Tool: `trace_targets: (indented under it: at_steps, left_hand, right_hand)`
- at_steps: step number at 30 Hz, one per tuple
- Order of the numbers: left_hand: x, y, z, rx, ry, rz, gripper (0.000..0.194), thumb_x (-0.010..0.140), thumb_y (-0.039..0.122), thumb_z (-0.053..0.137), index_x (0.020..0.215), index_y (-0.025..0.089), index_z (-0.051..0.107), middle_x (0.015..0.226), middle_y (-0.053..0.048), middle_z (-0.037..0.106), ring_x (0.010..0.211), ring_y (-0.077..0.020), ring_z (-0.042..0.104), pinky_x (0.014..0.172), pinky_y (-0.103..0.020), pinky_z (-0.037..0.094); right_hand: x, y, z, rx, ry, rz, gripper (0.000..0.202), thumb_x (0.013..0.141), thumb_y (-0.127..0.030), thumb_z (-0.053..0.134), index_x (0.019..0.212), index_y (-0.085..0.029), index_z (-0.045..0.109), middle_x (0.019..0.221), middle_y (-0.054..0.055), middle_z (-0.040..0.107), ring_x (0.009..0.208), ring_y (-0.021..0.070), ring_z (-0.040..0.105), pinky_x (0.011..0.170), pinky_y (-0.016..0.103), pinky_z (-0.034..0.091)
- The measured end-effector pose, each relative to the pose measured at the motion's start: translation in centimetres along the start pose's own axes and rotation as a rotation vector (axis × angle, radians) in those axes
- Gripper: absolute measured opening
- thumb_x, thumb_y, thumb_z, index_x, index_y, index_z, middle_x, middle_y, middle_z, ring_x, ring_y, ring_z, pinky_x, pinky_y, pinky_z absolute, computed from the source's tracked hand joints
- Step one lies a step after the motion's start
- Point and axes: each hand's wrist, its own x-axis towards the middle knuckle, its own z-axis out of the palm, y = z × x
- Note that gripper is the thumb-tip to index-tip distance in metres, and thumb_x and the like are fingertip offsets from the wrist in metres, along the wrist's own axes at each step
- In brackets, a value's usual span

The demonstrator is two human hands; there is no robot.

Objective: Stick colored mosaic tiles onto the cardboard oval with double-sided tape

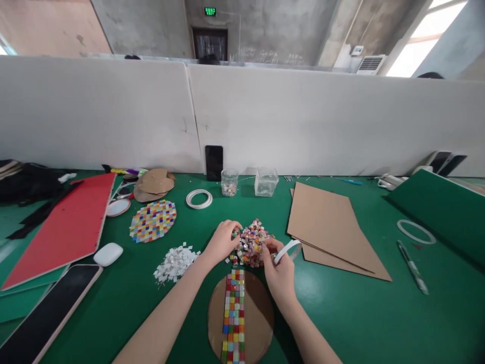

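Note:
My left hand [224, 240] reaches to the left side of a heap of small coloured mosaic tiles [253, 243], its fingers curled together; what they pinch is too small to make out. At the heap's right edge, my right hand [280, 270] is closed with a roll of white double-sided tape [288, 251] held in it, the ring standing up from the fingers. Closer to me lies a round cardboard disc [259, 313]. Rows of coloured square tiles [235, 303] run down it in a band left of its middle; bare cardboard shows on both sides.
Loose white tiles [175, 264] lie left of my left forearm. Behind are a tile-covered disc [153, 221], a tape roll [199, 198], a plastic cup [229, 183] and a clear box [266, 182]. Cardboard sheets [329, 227] and a pen [413, 268] lie right, a white mouse [108, 254] left.

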Motion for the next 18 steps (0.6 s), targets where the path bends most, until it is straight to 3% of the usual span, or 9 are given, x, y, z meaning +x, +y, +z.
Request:
trace_targets:
  at_steps: [9, 13, 18]
  left_hand:
    - [0.0, 1.0, -1.9, -0.422, 0.019, -0.181, 0.024, 0.081, 0.032, 0.048, 0.095, 0.017, 0.061, 0.095, -0.007, 0.066, 0.082, -0.0199, 0.061, 0.066, -0.027, 0.048]
    - [-0.3, 2.2, -2.3, -0.559, 0.015, -0.269, 0.030, 0.079, 0.035, 0.049, 0.098, 0.015, 0.061, 0.090, -0.007, 0.066, 0.066, -0.0150, 0.059, 0.057, -0.024, 0.045]
    - [-1.0, 4.1, -2.0, -0.667, -0.053, -0.310, 0.028, 0.077, 0.034, 0.054, 0.096, 0.014, 0.062, 0.082, -0.006, 0.065, 0.060, -0.0122, 0.055, 0.053, -0.023, 0.043]
  right_hand:
    - [0.1, -0.1, 0.0, 0.001, 0.008, 0.004, 0.021, 0.084, -0.035, 0.048, 0.093, -0.017, 0.055, 0.078, 0.006, 0.062, 0.063, 0.0181, 0.058, 0.054, 0.029, 0.047]
    - [0.0, -0.5, -0.1, -0.003, -0.015, -0.028, 0.022, 0.085, -0.037, 0.048, 0.094, -0.018, 0.055, 0.075, 0.005, 0.062, 0.062, 0.0177, 0.058, 0.053, 0.028, 0.046]
    - [0.0, -0.8, -0.3, 0.016, -0.134, -0.043, 0.028, 0.088, -0.039, 0.042, 0.074, -0.018, 0.056, 0.061, 0.001, 0.057, 0.055, 0.0158, 0.053, 0.053, 0.026, 0.043]
